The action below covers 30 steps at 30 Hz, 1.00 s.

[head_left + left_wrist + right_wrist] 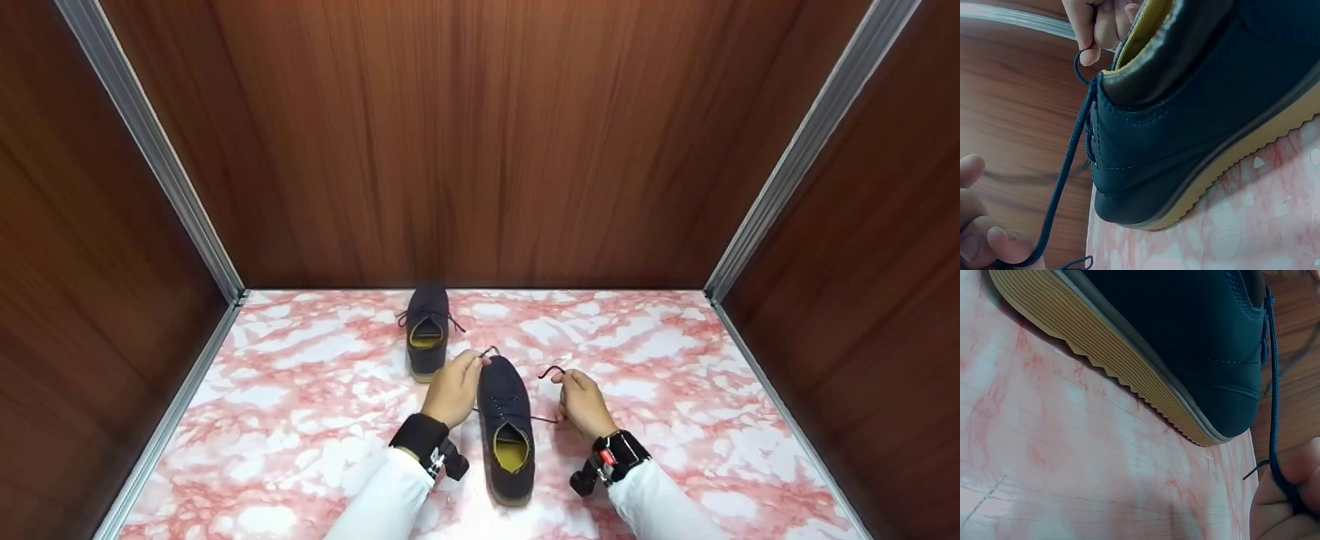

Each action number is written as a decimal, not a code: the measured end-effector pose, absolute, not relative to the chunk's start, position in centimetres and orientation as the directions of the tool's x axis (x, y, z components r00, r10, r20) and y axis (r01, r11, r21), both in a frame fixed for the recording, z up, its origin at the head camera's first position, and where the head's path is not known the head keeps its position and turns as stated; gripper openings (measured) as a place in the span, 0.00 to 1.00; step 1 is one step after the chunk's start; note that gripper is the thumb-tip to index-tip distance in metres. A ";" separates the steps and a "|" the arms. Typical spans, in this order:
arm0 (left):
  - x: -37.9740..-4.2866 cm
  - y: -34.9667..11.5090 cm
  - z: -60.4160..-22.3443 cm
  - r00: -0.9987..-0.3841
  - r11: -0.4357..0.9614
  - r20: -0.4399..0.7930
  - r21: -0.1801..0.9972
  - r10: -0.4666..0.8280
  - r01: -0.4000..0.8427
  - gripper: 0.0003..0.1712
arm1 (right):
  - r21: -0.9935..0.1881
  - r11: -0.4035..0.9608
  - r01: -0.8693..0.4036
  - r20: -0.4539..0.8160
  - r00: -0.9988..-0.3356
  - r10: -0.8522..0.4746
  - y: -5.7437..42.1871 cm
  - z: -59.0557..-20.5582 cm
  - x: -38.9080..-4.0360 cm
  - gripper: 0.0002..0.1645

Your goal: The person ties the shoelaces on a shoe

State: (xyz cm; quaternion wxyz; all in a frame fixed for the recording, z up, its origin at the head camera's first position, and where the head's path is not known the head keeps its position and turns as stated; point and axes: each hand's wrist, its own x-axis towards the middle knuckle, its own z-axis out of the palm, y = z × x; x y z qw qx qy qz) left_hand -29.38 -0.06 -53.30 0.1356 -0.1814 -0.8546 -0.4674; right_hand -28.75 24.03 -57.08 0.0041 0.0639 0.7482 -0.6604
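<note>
A dark navy lace-up shoe (pixel 504 390) with a yellow lining lies sole-down between the hands, toe pointing away. To its left, my left hand (pixel 454 390) pinches one lace (pixel 1064 180), whose loose end curls out past the fingertips near the toe. On the other side my right hand (pixel 585 405) grips the second lace (pixel 1274 382), its short tip poking out beyond the fingers. Both laces run taut from the top eyelets out to the sides. In the wrist views the shoe's tan ridged sole (pixel 1112 365) rests on the surface.
A matching shoe (pixel 427 330) stands farther back on the left, near the rear wall, its laces spread loosely. Brown wood-grain panels (pixel 480 150) with metal edge strips (pixel 795 150) enclose the red-and-white marbled surface (pixel 300 420) at the back and both sides.
</note>
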 end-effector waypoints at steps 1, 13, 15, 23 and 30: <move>-29.3 0.0 -53.3 -0.895 0.498 0.403 0.746 0.190 0.442 0.14 | -0.987 0.126 0.099 -0.088 -0.992 0.090 24.0 -57.1 -28.7 0.18; -28.7 -1.0 -53.8 -0.909 0.475 0.411 0.788 0.066 0.391 0.12 | -0.986 0.102 0.128 -0.119 -0.989 0.088 23.8 -56.4 -28.5 0.18; -28.6 -1.1 -53.8 -0.914 0.466 0.403 0.802 0.037 0.372 0.12 | -0.986 0.100 0.134 -0.124 -0.988 0.095 23.7 -56.3 -28.4 0.17; -28.4 -1.6 -54.3 -0.957 0.559 0.270 0.780 0.106 0.282 0.14 | -0.983 0.096 0.154 -0.144 -0.984 0.103 23.7 -56.4 -28.8 0.18; -28.1 -1.9 -55.1 -0.974 0.563 0.056 0.808 0.220 0.174 0.14 | -0.991 0.079 0.111 -0.110 -0.994 0.010 23.9 -55.6 -28.9 0.24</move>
